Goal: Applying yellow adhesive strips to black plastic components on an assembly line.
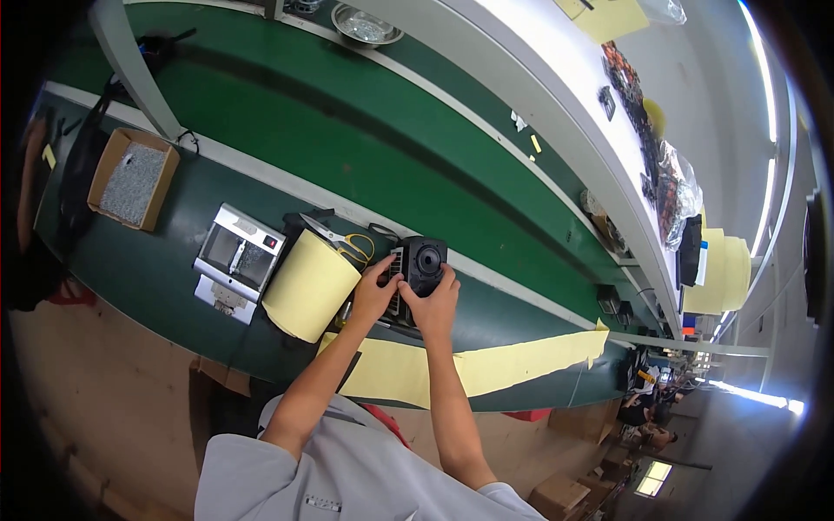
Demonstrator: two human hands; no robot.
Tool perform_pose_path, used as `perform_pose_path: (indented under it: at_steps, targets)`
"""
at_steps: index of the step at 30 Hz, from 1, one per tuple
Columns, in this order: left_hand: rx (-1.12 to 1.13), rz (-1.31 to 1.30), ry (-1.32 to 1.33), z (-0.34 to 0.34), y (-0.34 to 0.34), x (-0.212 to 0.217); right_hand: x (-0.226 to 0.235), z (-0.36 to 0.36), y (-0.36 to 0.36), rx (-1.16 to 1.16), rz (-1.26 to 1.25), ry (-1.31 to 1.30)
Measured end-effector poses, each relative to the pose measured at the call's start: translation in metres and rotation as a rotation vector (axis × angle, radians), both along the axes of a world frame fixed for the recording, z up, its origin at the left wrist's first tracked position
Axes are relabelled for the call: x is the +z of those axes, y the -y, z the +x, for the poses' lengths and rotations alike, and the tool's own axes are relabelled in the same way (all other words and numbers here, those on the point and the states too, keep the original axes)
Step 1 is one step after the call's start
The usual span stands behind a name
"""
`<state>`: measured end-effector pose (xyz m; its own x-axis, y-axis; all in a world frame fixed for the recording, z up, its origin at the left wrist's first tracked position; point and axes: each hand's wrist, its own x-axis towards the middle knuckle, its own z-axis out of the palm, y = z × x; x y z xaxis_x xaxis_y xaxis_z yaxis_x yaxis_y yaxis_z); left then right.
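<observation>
A person in a grey short-sleeved shirt point(347, 464) bends over a dark green worktop point(156, 269), both bare hands at a black device point(427, 260) with a round, ringed disc on its upper face. The device sits near the worktop's far edge, right of a thick yellow roll point(311, 286). The right hand point(433, 304) curls around the near end of the device, thumb at its left and fingers at its right. The left hand point(373, 292), fingers bent, touches the pale, striped left side; whether it pinches anything there cannot be told. The two thumbs nearly meet.

Yellow-handled scissors point(355, 249) lie along the far side of the roll. To the roll's left stands a silver-and-white machine point(241, 247), and farther left a cardboard box point(162, 188) holds small grey pieces point(132, 184). A long strip of yellow paper point(521, 362) with a ragged end stretches to the right along the worktop, passing beneath the forearms. Beyond, a shiny metal bowl point(367, 28) rests near the upper edge of the view.
</observation>
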<state>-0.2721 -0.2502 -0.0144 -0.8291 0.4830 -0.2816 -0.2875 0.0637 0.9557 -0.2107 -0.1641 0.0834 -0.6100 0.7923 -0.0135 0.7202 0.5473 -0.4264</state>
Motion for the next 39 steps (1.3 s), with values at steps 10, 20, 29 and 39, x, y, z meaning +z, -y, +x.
perform_pose_path:
  at_steps: [10,20,29,39]
  targets:
    - [0.062,0.058,0.104,0.007,0.000,0.006,-0.005,0.003,0.004,0.038,0.010,0.017]
    - [0.118,0.008,-0.042,0.018,-0.012,0.000,0.000,0.009,-0.001,0.037,0.024,0.060]
    - [0.152,-0.015,-0.055,0.024,-0.020,0.006,-0.012,0.020,-0.020,0.107,-0.028,-0.039]
    - [0.093,-0.121,-0.192,0.027,-0.022,0.003,-0.013,0.029,-0.027,0.041,-0.191,-0.165]
